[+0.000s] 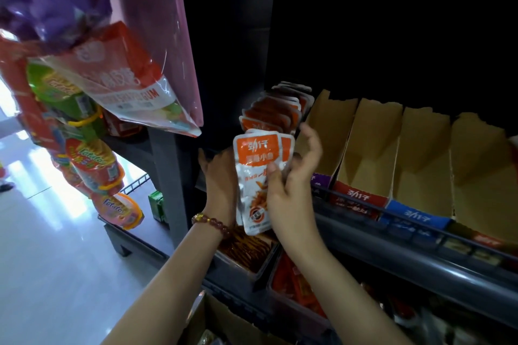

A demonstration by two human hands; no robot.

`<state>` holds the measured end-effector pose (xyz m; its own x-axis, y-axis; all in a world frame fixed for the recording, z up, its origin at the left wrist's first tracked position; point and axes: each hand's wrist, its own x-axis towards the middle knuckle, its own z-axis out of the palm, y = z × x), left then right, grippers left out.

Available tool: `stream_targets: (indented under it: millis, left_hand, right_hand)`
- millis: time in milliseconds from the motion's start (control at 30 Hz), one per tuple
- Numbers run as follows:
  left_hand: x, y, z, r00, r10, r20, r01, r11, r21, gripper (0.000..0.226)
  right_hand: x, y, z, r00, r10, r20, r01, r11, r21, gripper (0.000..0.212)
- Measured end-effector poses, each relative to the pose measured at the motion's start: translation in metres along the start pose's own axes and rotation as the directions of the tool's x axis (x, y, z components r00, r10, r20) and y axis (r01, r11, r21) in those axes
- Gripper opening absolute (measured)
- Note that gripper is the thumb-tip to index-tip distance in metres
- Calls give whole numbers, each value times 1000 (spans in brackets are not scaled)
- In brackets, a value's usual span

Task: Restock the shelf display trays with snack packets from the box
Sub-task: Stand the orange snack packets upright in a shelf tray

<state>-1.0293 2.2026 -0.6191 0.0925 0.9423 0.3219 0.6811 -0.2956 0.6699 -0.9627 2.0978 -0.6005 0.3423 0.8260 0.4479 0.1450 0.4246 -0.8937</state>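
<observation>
The person holds a fanned stack of orange-and-white snack packets (256, 176) upright in front of the shelf; every place below is told from this stack.

The left hand (221, 179) lies against the stack's left edge and back. Its thumb points up clear of the packets and its fingers are hidden behind them, so how far they curl cannot be told. A bead bracelet (210, 223) sits on that wrist, below and left of the stack.

The right hand (293, 185) grips the stack from the right. Its thumb presses on the front packet, and its fingers (309, 134) rise loosely curved behind the right edge.

Just above and behind the stack, a row of like packets (277, 109) stands on edge, running back into the dark shelf. To the right of the stack, four cardboard display trays (372, 148) sit side by side with bare brown insides. Their fronts run purple, red, blue and one too dim to tell.

A dark shelf rail (406, 235) runs from the stack's lower right across the tray fronts. Directly below the stack are bins (249, 253) of reddish snacks. Lower still, the flap of a cardboard box (221, 319) shows.

Up and to the left, hanging snack bags (120, 78) fill the corner above a pale tiled floor (42, 246).
</observation>
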Motion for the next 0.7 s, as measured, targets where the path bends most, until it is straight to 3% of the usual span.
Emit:
stream_targets:
  millis: [100, 200, 400, 633, 700]
  left_hand:
    - [-3, 3, -5, 988, 149, -52, -148, 989, 17, 30]
    - [-7, 3, -9, 989, 145, -32, -148, 973, -179, 32]
    - [-10, 6, -14, 986, 162, -37, -166, 950, -266, 24]
    - [-11, 7, -15, 987, 159, -26, -161, 952, -259, 31]
    - [-12, 6, -14, 986, 164, -33, -167, 949, -269, 31]
  right_hand:
    - [10, -6, -10, 990, -115, -80, 107, 990, -92, 53]
    - [20, -11, -25, 973, -185, -136, 149, 959, -241, 44]
    - [23, -10, -35, 982, -34, -187, 13, 994, -109, 30]
    - [25, -16, -45, 981, -3, -193, -10, 998, -66, 83]
    - [22, -23, -47, 980, 63, -188, -73, 996, -48, 72]
